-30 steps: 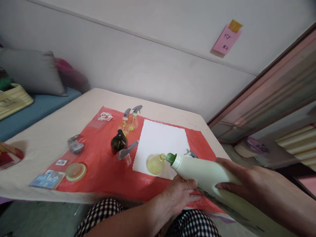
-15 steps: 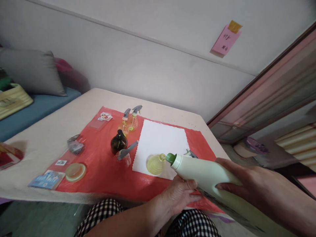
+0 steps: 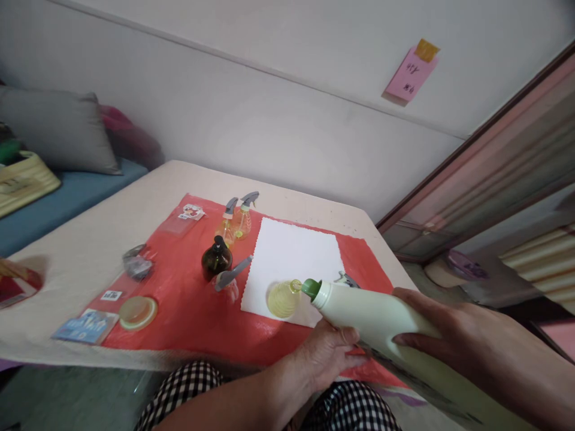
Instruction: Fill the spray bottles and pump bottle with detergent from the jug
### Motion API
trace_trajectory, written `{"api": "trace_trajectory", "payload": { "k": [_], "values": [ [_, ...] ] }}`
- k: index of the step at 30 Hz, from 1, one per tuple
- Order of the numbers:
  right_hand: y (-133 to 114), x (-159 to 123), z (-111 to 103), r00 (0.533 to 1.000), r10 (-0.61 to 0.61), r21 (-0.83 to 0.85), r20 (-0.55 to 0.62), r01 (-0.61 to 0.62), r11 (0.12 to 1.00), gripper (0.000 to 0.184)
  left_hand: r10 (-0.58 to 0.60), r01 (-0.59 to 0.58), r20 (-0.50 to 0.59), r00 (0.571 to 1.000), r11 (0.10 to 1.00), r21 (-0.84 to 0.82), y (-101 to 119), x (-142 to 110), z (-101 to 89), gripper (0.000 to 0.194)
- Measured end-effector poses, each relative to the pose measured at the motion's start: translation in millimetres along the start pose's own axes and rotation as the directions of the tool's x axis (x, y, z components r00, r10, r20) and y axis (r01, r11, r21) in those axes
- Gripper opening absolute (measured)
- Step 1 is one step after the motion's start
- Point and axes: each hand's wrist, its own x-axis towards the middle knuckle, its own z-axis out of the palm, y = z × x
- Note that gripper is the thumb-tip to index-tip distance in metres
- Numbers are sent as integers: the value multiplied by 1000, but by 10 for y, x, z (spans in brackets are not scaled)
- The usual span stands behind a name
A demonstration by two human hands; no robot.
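A large pale green bottle (image 3: 363,311) with a darker green pouring spout is tilted, its mouth pointing left. My right hand (image 3: 426,326) is wrapped round its handle. Under the neck, my left hand (image 3: 326,353) supports it with the thumb against the side. Just left of the spout stands a yellow see-through spray-bottle body (image 3: 283,299) with its top off, on a white sheet (image 3: 296,245). The spout's tip is close to its opening; whether they touch I cannot tell. A grey spray head (image 3: 345,279) lies behind the pale green bottle, partly hidden.
A red cloth (image 3: 179,323) covers much of the table. On it are a dark pump bottle (image 3: 217,260), a pink spray bottle (image 3: 231,281), two yellow spray bottles (image 3: 242,218), a round lid (image 3: 138,313) and a blue packet (image 3: 87,327). A red box (image 3: 18,284) sits far left.
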Motion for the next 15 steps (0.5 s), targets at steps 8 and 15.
{"api": "trace_trajectory", "payload": {
  "k": [8, 15],
  "values": [
    [-2, 27, 9, 1000, 10, -14, 2, -10, 1000, 58, -3, 3, -16, 1000, 1000, -4, 8, -1, 4, 80],
    [-31, 8, -9, 1000, 19, -8, 10, -19, 1000, 59, -2, 2, -7, 1000, 1000, 4, 10, -12, 5, 81]
  ]
}}
